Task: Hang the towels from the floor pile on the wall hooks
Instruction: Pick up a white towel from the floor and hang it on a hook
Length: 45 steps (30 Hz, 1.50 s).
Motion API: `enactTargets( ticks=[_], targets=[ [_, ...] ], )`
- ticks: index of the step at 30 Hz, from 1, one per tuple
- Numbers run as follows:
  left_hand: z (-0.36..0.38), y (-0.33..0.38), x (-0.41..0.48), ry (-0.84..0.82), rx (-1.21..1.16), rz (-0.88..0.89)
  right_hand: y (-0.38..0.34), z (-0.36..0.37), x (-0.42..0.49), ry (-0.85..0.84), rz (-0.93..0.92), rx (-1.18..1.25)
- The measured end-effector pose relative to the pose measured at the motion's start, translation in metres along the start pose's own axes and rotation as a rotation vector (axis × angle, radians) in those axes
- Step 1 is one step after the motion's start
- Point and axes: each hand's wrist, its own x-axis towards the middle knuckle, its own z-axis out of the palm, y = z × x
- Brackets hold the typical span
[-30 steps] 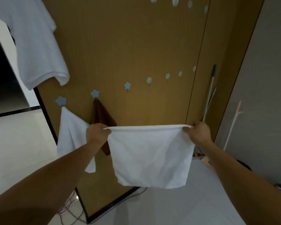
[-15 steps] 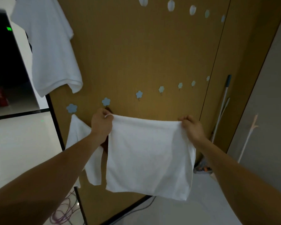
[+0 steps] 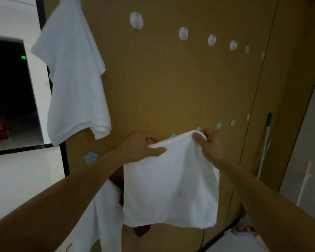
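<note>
I hold a white towel point(image 3: 171, 186) up against the brown wooden wall point(image 3: 171, 88). My left hand point(image 3: 140, 145) pinches its top left edge. My right hand point(image 3: 210, 145) grips the bunched top right corner, close to a blue flower hook point(image 3: 198, 128) in the lower row. Another flower hook point(image 3: 173, 135) peeks out just above the towel's edge between my hands. A white towel point(image 3: 105, 215) and a brown towel point(image 3: 140, 230) hang lower left, mostly hidden behind my left arm and the held towel.
A white T-shirt point(image 3: 75, 79) hangs at the upper left. A row of white round hooks point(image 3: 183, 33) runs across the top, and a free flower hook point(image 3: 90, 157) sits at the left. A mop handle point(image 3: 265, 142) leans at the right. Cables lie on the floor point(image 3: 244, 242).
My hands have come closer together and risen toward the lower hook row, bunching the towel's top edge. The camera has tilted up and moved nearer the wall.
</note>
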Motion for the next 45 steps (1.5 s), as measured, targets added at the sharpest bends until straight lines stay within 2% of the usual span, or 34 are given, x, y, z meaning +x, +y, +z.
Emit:
enactTargets(
  ticks=[2, 3, 7, 10, 15, 19, 26, 31, 35, 40, 43, 45],
  targets=[
    [-0.008, -0.004, 0.01, -0.058, -0.023, -0.017, -0.005, 0.015, 0.014, 0.004, 0.002, 0.028],
    [-0.011, -0.007, 0.016, -0.034, -0.082, -0.039, -0.008, 0.021, 0.02, 0.011, -0.014, 0.025],
    [-0.022, -0.01, 0.035, 0.181, -0.186, -0.168, -0.023, 0.036, 0.04, -0.104, -0.035, 0.044],
    [-0.024, -0.011, 0.05, 0.321, -0.177, -0.139, -0.034, 0.044, 0.061, -0.188, -0.046, 0.093],
    [-0.036, 0.004, 0.085, 0.588, -0.231, -0.114, -0.052, 0.066, 0.115, -0.043, -0.052, 0.386],
    [-0.066, 0.032, 0.131, 0.864, -0.046, -0.029, -0.088, 0.071, 0.176, -0.008, -0.107, 0.516],
    [-0.162, 0.08, 0.205, 1.055, 0.039, 0.097, -0.172, 0.067, 0.273, 0.048, -0.303, 0.642],
    [-0.226, 0.097, 0.229, 1.19, 0.186, 0.101, -0.217, 0.074, 0.325, 0.098, -0.349, 0.652],
    [-0.253, 0.1, 0.238, 1.194, 0.365, 0.025, -0.238, 0.086, 0.351, 0.148, -0.353, 0.506],
    [-0.251, 0.084, 0.237, 1.066, 0.511, -0.116, -0.229, 0.1, 0.354, 0.15, -0.347, 0.209],
    [-0.249, 0.085, 0.233, 0.915, 0.364, -0.257, -0.218, 0.099, 0.348, 0.04, -0.281, 0.2],
    [-0.246, 0.092, 0.229, 0.83, 0.288, -0.288, -0.216, 0.097, 0.344, -0.007, -0.236, 0.221]
  ],
)
